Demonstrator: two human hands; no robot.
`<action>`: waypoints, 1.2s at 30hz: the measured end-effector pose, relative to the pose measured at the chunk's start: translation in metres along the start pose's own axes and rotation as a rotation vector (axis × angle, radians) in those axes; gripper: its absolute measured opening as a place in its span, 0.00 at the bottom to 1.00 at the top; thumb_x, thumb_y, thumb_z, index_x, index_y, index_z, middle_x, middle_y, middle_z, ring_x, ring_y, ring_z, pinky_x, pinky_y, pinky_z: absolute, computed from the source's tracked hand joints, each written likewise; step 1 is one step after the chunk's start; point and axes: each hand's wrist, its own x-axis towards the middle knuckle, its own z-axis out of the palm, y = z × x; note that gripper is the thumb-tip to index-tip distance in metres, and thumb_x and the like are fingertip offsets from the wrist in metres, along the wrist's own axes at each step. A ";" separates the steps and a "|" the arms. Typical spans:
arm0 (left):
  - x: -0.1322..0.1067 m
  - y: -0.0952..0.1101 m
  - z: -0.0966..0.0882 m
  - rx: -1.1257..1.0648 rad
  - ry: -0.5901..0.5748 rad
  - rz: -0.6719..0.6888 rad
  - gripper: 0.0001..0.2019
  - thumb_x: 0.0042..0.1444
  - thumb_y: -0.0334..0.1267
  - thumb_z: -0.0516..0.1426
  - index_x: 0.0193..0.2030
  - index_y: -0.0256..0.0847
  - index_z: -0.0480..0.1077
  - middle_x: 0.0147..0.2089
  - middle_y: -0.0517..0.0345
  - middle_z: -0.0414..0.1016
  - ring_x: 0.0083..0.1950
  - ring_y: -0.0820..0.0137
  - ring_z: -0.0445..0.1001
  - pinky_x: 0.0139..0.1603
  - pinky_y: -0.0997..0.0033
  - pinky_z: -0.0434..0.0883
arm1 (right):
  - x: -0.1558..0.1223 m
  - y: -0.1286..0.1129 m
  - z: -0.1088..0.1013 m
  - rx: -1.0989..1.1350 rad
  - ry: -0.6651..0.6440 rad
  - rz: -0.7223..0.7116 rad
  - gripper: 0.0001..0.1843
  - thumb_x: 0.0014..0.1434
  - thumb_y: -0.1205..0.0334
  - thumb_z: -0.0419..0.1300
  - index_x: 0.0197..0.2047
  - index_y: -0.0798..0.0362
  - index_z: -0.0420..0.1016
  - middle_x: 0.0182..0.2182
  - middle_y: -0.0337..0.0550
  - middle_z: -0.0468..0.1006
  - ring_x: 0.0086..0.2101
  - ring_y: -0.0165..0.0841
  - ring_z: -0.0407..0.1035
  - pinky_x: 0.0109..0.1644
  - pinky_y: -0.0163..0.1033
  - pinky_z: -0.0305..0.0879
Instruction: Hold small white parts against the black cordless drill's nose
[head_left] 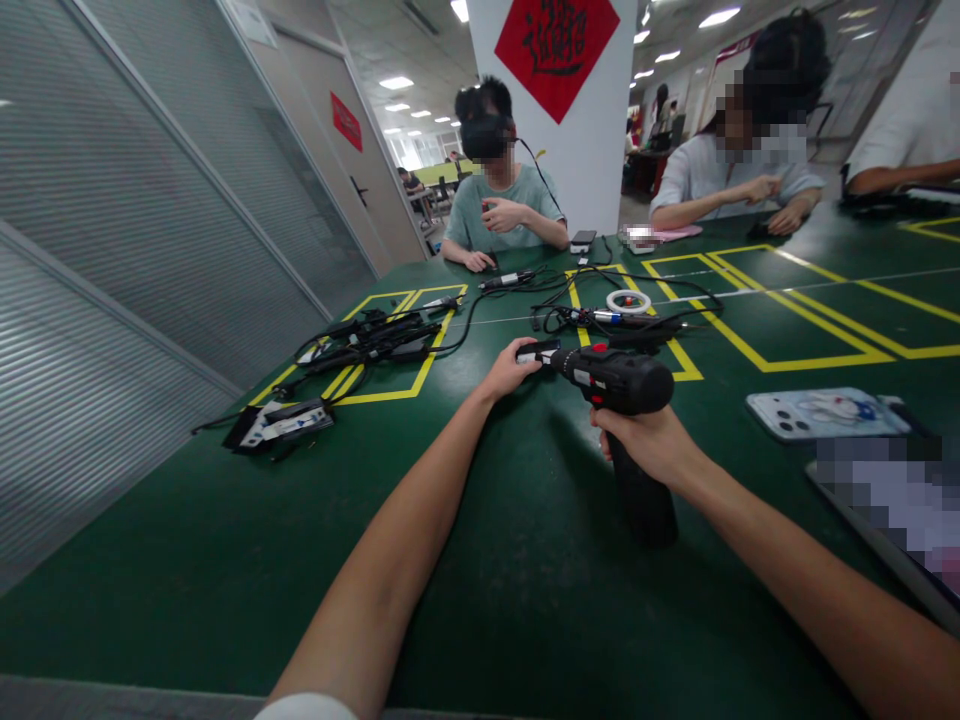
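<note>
My right hand (651, 438) is wrapped around the grip of a black cordless drill (626, 382) with red details. The drill points left and away from me, its battery end low over the green table. Just past the drill's tip, my left hand (511, 370) has its fingers closed on a small dark box-like piece (537, 351) with a pale side. The bit end is at or very close to this piece; I cannot tell whether they touch.
Black cables and adapters (382, 340) lie heaped at the left, near a flat packet (285, 425). More cables and a white tape roll (628, 302) lie beyond the drill. A phone (829, 413) and a tablet-like device (892, 510) are at the right. People sit across the table (225, 580).
</note>
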 end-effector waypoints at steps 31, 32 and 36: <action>0.001 -0.003 0.000 -0.016 0.008 0.009 0.26 0.47 0.36 0.60 0.54 0.35 0.65 0.46 0.52 0.72 0.41 0.67 0.71 0.45 0.68 0.69 | 0.000 -0.001 0.000 -0.007 -0.004 -0.011 0.05 0.48 0.64 0.57 0.26 0.55 0.73 0.18 0.42 0.73 0.20 0.31 0.67 0.25 0.37 0.63; 0.001 -0.003 0.000 -0.015 0.009 0.011 0.26 0.47 0.36 0.60 0.54 0.35 0.65 0.46 0.53 0.73 0.41 0.67 0.71 0.45 0.68 0.69 | 0.000 -0.001 0.000 -0.008 -0.004 -0.010 0.05 0.48 0.64 0.57 0.26 0.55 0.72 0.18 0.41 0.72 0.20 0.31 0.67 0.25 0.36 0.63; 0.002 -0.005 0.000 -0.014 0.012 0.021 0.26 0.46 0.36 0.60 0.54 0.35 0.66 0.46 0.52 0.72 0.42 0.67 0.71 0.45 0.68 0.69 | -0.001 -0.002 0.001 0.007 0.000 -0.009 0.04 0.48 0.64 0.57 0.26 0.55 0.72 0.17 0.40 0.71 0.20 0.31 0.66 0.25 0.36 0.62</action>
